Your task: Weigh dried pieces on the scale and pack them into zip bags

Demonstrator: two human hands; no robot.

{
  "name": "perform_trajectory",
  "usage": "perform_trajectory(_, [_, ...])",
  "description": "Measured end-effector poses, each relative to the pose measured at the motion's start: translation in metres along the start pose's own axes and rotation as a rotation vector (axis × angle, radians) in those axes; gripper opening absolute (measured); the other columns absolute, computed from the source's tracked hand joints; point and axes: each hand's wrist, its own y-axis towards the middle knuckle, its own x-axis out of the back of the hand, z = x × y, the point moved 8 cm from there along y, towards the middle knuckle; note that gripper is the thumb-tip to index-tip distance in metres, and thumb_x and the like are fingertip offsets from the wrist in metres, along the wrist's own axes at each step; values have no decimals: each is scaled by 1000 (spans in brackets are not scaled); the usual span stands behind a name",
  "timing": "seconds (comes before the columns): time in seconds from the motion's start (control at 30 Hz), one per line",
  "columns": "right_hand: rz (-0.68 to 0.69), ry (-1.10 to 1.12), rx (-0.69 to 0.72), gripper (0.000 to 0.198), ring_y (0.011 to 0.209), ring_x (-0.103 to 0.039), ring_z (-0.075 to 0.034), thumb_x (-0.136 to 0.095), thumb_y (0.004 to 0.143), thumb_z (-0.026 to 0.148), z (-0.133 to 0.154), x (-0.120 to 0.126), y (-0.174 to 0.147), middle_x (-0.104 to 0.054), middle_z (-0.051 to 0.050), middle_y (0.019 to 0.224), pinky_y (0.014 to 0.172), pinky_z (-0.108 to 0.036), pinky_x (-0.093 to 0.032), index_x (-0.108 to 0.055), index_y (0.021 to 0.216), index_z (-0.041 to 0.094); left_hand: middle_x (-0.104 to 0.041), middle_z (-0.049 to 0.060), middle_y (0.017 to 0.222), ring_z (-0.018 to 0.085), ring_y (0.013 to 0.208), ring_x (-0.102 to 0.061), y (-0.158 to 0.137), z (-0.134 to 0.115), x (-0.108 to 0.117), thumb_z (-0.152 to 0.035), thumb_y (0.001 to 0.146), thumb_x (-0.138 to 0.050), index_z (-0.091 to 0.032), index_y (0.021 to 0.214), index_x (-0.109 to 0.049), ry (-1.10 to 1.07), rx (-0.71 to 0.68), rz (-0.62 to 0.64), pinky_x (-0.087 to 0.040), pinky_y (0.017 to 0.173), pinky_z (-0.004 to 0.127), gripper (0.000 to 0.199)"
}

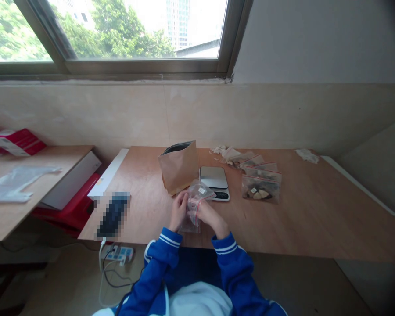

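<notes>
A clear zip-lock bag (202,190) with a small white label is between my hands, in front of the brown paper pouch. My left hand (178,211) pinches its left side between thumb and fingers. On the other side my right hand (210,216) is closed at the bag's red-striped mouth; its fingertips are partly covered by the film, and I cannot tell how deep they reach. More clear plastic (191,227) lies below the hands near the table edge. The upright kraft paper pouch (179,166) stands open at the top. Right of it is a kitchen scale (213,177) with nothing on its plate.
Filled zip-lock bags (261,188) overlap on the right, with pale slices (220,150) behind them. White scraps (307,156) lie farther right. On the left are a blurred phone (113,216) on a cable, a power strip (119,253) below, and a side table (52,175).
</notes>
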Motion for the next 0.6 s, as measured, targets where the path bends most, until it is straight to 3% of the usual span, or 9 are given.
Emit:
perform_trajectory(0.23, [-19, 70, -96, 24, 82, -62, -18, -65, 73, 9, -6, 9, -5, -65, -2, 87, 79, -32, -51, -59, 94, 18, -70, 8, 98, 21, 92, -63, 0, 14, 8, -52, 84, -61, -16, 100, -70, 1, 34, -36, -47, 82, 30, 40])
perform_trajectory(0.4, [-58, 233, -89, 20, 76, -61, -16, -60, 77, 13, -5, 28, -15, -63, -1, 84, 72, -29, -50, -56, 95, 18, -62, 1, 72, 12, 58, -53, -4, 26, 23, -59, 83, -59, -15, 102, -66, -19, 108, -98, -40, 55, 24, 48])
perform_trajectory(0.5, [-89, 184, -94, 21, 72, -60, -15, -64, 77, 20, 8, 56, -18, -64, 0, 83, 69, -29, -50, -58, 96, 18, -56, -2, 62, 10, 50, -46, -10, 33, 35, -64, 80, -60, -14, 100, -65, -35, 156, -137, -35, 49, 23, 54])
perform_trajectory(0.6, [-202, 59, -31, 21, 73, -61, -15, -68, 78, 26, 43, 98, -6, -66, -2, 85, 69, -29, -50, -60, 96, 19, -56, -2, 61, 10, 49, -47, -19, 38, 44, -68, 74, -62, -15, 99, -64, -42, 196, -165, -35, 48, 23, 59])
